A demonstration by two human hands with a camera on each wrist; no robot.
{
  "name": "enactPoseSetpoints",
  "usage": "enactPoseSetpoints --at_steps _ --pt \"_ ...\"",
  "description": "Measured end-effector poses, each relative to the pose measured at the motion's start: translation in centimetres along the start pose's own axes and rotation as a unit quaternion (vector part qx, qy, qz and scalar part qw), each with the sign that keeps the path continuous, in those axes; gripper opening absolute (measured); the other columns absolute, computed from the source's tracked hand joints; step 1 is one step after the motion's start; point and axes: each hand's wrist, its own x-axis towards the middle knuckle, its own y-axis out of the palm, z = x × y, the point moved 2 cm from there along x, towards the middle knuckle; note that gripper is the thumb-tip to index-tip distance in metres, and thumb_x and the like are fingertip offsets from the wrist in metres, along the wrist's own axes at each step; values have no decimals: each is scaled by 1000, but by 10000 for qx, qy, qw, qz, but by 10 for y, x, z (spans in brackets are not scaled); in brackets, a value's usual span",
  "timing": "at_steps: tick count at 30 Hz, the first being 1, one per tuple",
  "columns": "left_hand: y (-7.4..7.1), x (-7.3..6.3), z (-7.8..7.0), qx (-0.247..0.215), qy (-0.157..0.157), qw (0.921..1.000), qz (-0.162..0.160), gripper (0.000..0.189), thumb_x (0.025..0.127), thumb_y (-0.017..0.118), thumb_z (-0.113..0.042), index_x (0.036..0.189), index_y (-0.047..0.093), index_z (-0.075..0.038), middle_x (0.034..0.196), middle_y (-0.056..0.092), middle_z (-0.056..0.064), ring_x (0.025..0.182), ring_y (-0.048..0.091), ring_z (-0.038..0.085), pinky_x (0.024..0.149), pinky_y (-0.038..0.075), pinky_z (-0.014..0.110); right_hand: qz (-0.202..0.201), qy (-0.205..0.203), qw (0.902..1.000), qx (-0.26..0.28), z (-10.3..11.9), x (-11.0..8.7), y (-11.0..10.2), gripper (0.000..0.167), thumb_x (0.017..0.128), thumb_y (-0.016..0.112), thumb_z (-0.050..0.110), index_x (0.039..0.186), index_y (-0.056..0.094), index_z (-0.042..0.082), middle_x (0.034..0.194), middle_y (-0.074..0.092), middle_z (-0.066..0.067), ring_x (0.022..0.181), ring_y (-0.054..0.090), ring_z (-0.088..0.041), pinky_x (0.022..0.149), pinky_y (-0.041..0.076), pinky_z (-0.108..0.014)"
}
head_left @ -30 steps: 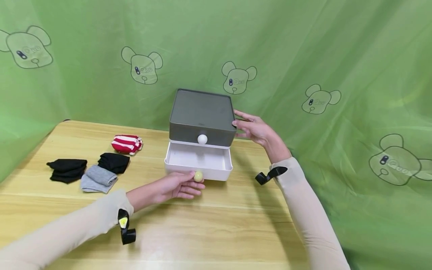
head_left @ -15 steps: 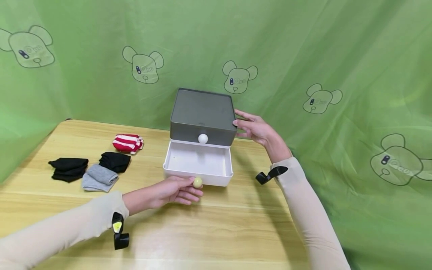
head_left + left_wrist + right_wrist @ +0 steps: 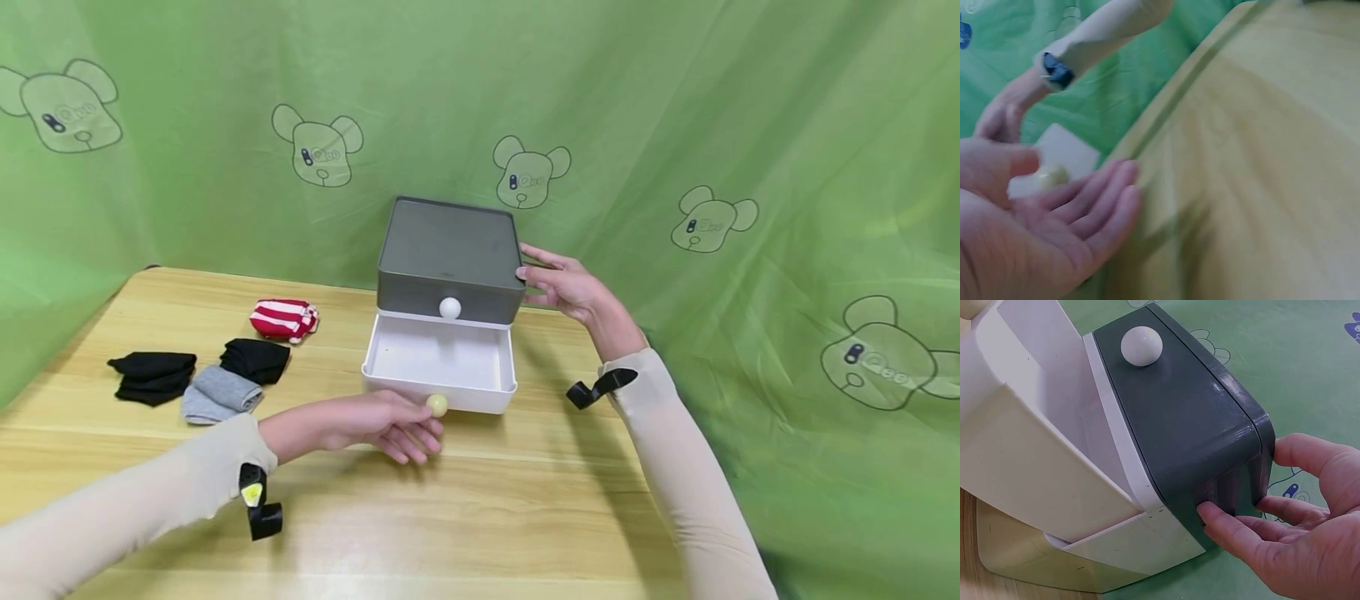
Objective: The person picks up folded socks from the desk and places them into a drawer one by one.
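Observation:
A two-tier drawer box [image 3: 453, 242] has a dark grey upper drawer with a white round knob [image 3: 450, 308]. Its white lower drawer [image 3: 442, 358] is pulled out, and its inside is bare. At the pale yellow knob [image 3: 437, 406] of that drawer is my left hand [image 3: 378, 423], thumb right beside the knob and fingers spread loosely below it. In the left wrist view the fingers [image 3: 1110, 203] are extended and relaxed, with the knob behind the thumb. My right hand [image 3: 566, 287] rests its fingertips on the box's right side, thumb near the top edge in the right wrist view.
On the left of the wooden table [image 3: 487, 508] lie a red-and-white striped folded cloth item [image 3: 283, 320], two black folded cloths [image 3: 153, 377] and a grey folded cloth [image 3: 221, 395]. A green curtain [image 3: 420, 100] hangs right behind the box.
The lower drawer has slid further out towards me, my left hand moving with its knob. Since then the left fingers have loosened from the knob. My right hand stays on the box's side.

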Motion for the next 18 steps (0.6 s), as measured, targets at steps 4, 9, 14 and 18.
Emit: enactPoseSetpoints --at_steps 4,9,14,18 --pt "-10 -14 -14 834 124 9949 561 43 108 48 -27 135 60 3 128 70 17 113 71 30 101 58 44 19 46 10000 33 1 -1 0 70 101 59 2 162 27 18 159 36 -20 115 64 -15 117 43 -49" --pt "-22 -37 -38 1371 525 9851 899 40 108 48 -28 138 61 -5 135 67 14 123 66 33 107 54 42 31 42 10000 14 1 -1 0 70 101 58 2 162 27 19 160 35 -20 117 62 -16 114 46 -45" --pt "-39 -61 -65 1617 977 9803 579 39 107 51 -26 142 59 -10 138 65 11 123 64 29 111 50 46 47 32 10000 33 1 0 -1 70 101 58 2 162 27 19 159 36 -19 117 62 -16 113 46 -45" --pt "-69 -73 -79 1744 1469 9730 -361 37 106 54 -23 140 59 -9 138 65 14 122 65 32 108 52 45 44 35 10000 3 0 0 -1 70 101 57 2 162 26 18 160 36 -20 115 63 -15 115 45 -47"
